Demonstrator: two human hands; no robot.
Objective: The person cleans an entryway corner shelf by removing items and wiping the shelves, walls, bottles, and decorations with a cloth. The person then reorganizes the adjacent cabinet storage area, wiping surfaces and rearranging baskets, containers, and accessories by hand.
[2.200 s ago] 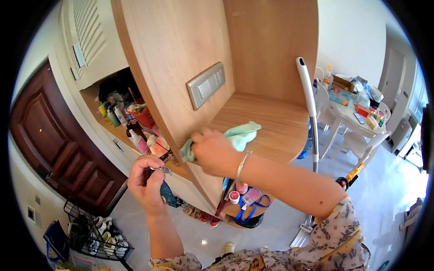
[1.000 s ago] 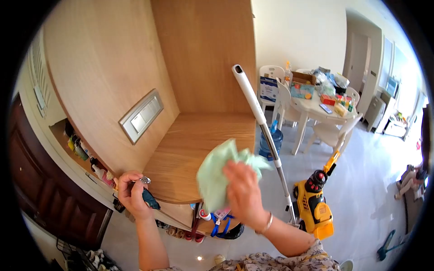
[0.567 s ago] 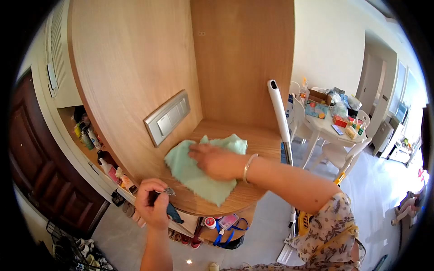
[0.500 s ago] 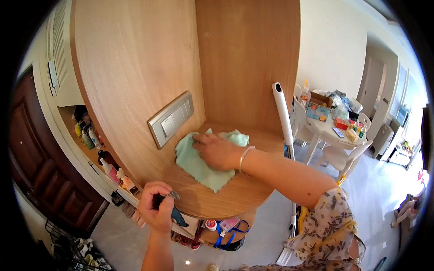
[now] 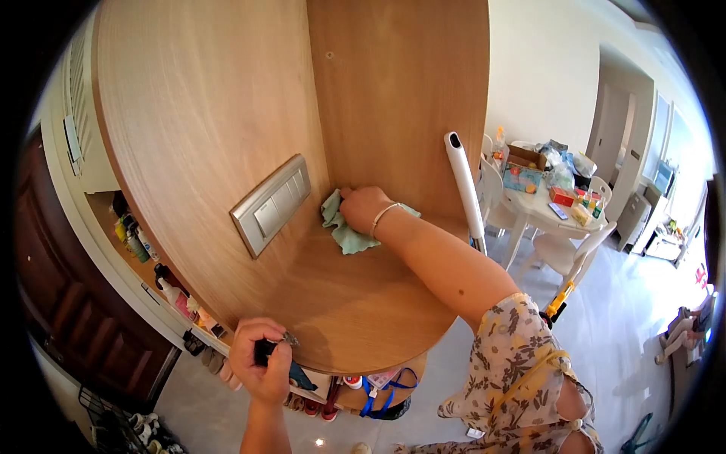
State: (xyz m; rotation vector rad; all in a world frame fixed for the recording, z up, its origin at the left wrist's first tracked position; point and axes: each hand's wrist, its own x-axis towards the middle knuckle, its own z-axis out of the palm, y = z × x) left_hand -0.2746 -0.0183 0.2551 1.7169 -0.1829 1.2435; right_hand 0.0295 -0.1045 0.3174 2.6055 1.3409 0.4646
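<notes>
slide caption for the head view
Right hand on green cloth near the back corner of a wooden shelf; left hand holding small silvery item.

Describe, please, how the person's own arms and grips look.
The left grip and right grip are gloveless. The right arm wears a slim, silvery bangle and a loose, pale, floral-print sleeve. The left forearm shows neither.

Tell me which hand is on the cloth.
The right hand, wearing the bracelet; the bare-wristed left hand is off the cloth, near the front of the shelf.
</notes>
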